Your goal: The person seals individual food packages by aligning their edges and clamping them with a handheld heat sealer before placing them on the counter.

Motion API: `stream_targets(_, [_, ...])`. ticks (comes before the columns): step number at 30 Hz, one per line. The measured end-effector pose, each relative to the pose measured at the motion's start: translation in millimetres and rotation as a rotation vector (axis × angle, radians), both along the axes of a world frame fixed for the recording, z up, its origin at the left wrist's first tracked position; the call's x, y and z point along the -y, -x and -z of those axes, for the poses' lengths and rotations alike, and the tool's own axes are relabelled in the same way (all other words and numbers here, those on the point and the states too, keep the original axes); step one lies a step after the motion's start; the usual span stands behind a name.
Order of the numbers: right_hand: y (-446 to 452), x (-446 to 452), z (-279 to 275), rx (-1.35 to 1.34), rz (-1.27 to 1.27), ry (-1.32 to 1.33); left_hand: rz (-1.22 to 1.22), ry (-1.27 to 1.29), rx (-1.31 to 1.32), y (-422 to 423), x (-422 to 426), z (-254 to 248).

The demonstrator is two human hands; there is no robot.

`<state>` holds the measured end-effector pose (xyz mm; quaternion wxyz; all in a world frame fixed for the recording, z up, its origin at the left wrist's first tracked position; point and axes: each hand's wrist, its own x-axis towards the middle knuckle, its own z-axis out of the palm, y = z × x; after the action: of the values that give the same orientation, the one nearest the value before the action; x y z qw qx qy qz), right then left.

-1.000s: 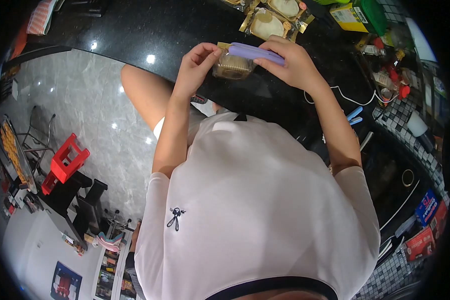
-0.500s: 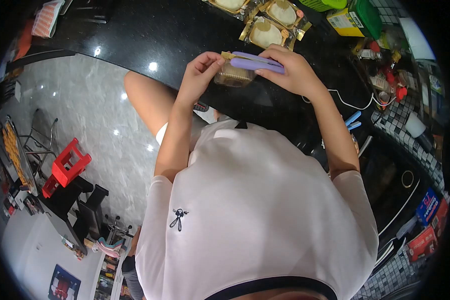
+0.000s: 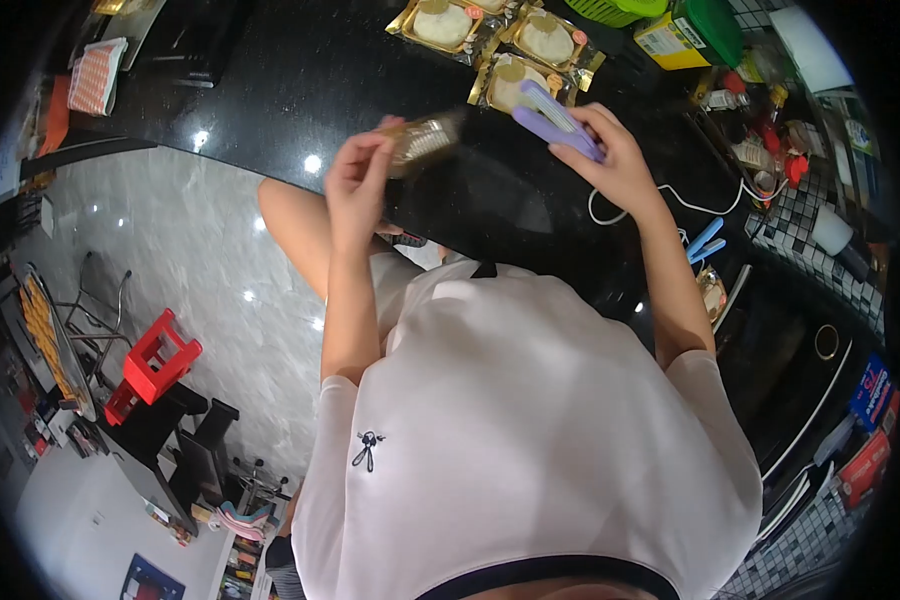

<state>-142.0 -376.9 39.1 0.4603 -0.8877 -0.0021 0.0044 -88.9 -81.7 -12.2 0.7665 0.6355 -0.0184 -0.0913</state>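
My left hand (image 3: 358, 180) pinches the edge of a small clear-and-gold packet (image 3: 427, 143), blurred by motion, above the dark counter's front part. What lies inside the packet cannot be made out. In my right hand (image 3: 615, 165) is a purple mini hair straightener (image 3: 560, 128), its two arms spread apart at the tips. A white cord (image 3: 705, 207) runs off behind that wrist. Just beyond the straightener's tips lies a gold-trimmed packet (image 3: 511, 82) holding a pale round pastry, one of several alike.
A green-lidded yellow tub (image 3: 678, 42) and a green basket (image 3: 610, 8) stand at the back right. Bottles (image 3: 770, 125) crowd the tiled wall, with a blue clamp-like tool (image 3: 706, 241) nearer. A red-and-white packet (image 3: 97, 75) lies far left. Below, a red stool (image 3: 160, 357) stands on the floor.
The straightener has come off the packet's edge, its arms opening wider. My left hand has drawn the packet leftward, while my right hand has shifted slightly right.
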Motion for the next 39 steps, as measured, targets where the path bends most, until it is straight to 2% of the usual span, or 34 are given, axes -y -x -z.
stream_targets(5, [55,26,24,0.037,0.269,0.201,-0.05,-0.733,0.685,-5,0,4])
stream_targets(8, [84,44,54,-0.007,0.605,0.402,0.067,-0.853,0.788,6,6,37])
stream_targets(11, [100,68,79,-0.112,0.741,0.629,0.11,-0.899,0.754,24,14,28])
stream_targets(14, [101,86,101,-0.051,0.767,0.839,-0.109,-0.861,0.644,21,1,28])
stream_targets(16, [92,81,101,0.055,0.811,1.008,-0.3,-0.972,0.537,8,-20,42])
stream_targets(18, [68,60,78,0.316,0.704,0.829,-0.304,-0.552,0.084,-6,-38,70])
stream_targets(19, [54,45,73,0.462,0.592,0.74,-0.26,-0.496,0.006,-12,-40,67])
stream_targets(20, [41,17,67,0.299,0.569,0.41,-0.213,-0.441,-0.072,-18,-40,62])
stream_targets(22, [27,-30,98,0.041,0.443,-0.057,-0.113,-0.4,-0.168,-24,-39,63])
stream_targets(24, [10,-69,117,-0.429,0.254,-0.609,-0.025,-0.42,-0.203,-25,-38,77])
stream_targets(27, [-13,-94,107,-0.506,0.337,-0.689,-0.049,-0.415,-0.21,-15,-35,81])
stream_targets(30, [-29,-96,99,-0.661,0.31,-0.736,-0.031,-0.423,-0.267,2,-36,75])
stream_targets(32, [-32,-101,108,-0.594,0.296,-0.714,-0.009,-0.433,-0.381,23,-33,62])
stream_targets(35, [-30,-111,108,-0.501,0.334,-0.702,0.117,-0.21,-0.607,66,-32,51])
stream_targets(37, [-28,-116,111,-0.437,0.368,-0.709,0.262,-0.114,-0.79,82,-28,24])
stream_targets(39, [-28,-115,116,-0.422,0.367,-0.635,0.294,-0.299,-0.723,75,-49,30])
